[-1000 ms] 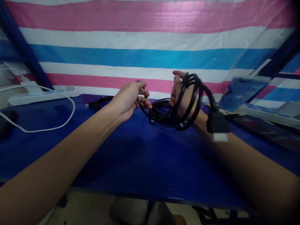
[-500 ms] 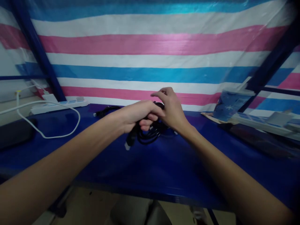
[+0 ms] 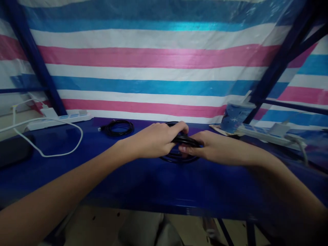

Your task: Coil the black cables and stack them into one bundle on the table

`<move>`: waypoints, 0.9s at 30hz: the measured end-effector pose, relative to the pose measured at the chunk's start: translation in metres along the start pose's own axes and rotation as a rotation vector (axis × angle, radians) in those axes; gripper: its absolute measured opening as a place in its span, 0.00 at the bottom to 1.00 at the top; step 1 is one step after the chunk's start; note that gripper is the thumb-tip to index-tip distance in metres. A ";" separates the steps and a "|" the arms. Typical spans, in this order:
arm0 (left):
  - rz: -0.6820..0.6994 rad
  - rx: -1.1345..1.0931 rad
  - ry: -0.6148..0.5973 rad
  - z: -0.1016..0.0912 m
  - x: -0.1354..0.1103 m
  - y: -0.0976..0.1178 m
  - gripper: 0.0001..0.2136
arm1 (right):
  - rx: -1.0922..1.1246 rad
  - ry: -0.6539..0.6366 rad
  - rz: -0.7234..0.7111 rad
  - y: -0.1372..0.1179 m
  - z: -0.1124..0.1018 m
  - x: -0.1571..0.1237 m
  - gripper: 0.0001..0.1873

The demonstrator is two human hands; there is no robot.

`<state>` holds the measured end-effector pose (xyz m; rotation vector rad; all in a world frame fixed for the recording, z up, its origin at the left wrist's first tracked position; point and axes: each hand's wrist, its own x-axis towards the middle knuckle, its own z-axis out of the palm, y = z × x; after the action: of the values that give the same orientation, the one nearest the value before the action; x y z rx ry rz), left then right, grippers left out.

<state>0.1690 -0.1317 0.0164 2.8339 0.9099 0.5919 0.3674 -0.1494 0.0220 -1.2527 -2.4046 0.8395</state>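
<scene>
A coiled black cable (image 3: 188,140) is held between my two hands above the blue table, around the middle of the view. My left hand (image 3: 160,140) grips the coil from the left, with the thumb and fingers closed on it. From the right, my right hand (image 3: 205,147) pinches the same loops, thumb in front. More black loops show behind and below the hands, close to the tabletop; whether they belong to the same cable I cannot tell. Farther left, a second coiled black cable (image 3: 119,127) lies flat on the table, its light plug end pointing left.
White power strips stand at the left (image 3: 61,121) and right (image 3: 271,135). A white cable (image 3: 51,156) loops over the left side near a dark flat object (image 3: 15,150). A blue patterned cup (image 3: 234,116) with a straw stands back right. A striped sheet (image 3: 143,58) hangs behind.
My right hand has come down and closed on the coil. My left hand has turned over and shifted slightly right. The plug end that hung below my left hand no longer shows there.
</scene>
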 end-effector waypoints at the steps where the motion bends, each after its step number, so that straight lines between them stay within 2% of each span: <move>1: -0.003 -0.032 0.036 0.000 0.003 0.000 0.13 | 0.079 0.043 -0.018 0.003 0.001 0.001 0.16; 5: -0.048 -0.343 0.351 0.008 0.006 -0.004 0.12 | 0.633 0.266 -0.154 0.012 0.020 0.008 0.13; 8: -0.105 -0.463 0.495 0.029 0.005 -0.013 0.11 | 0.853 0.352 -0.108 0.016 0.036 0.014 0.13; 13: -0.148 -0.401 0.509 0.058 0.004 -0.030 0.09 | 0.847 0.329 0.013 0.023 0.040 0.023 0.14; 16: -0.139 -0.390 0.470 0.065 0.003 -0.038 0.13 | 0.789 0.250 0.075 0.030 0.036 0.028 0.14; 19: -0.159 -0.402 0.445 0.069 0.002 -0.042 0.09 | 0.707 0.222 0.079 0.044 0.035 0.031 0.15; 21: -0.217 -0.563 0.378 0.070 0.002 -0.041 0.07 | 0.580 0.264 0.051 0.055 0.036 0.031 0.17; 22: -0.234 -0.707 0.302 0.070 0.002 -0.039 0.08 | 0.507 0.286 0.039 0.061 0.037 0.031 0.17; 25: -0.211 -1.196 -0.110 0.068 0.000 -0.032 0.10 | 0.393 0.328 -0.007 0.069 0.040 0.028 0.16; 27: -0.172 -1.395 -0.389 0.064 -0.002 -0.029 0.10 | 0.419 0.343 -0.028 0.066 0.040 0.026 0.12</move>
<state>0.1772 -0.1086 -0.0494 1.4960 0.3622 0.3703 0.3748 -0.1124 -0.0506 -1.0894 -1.8545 0.9673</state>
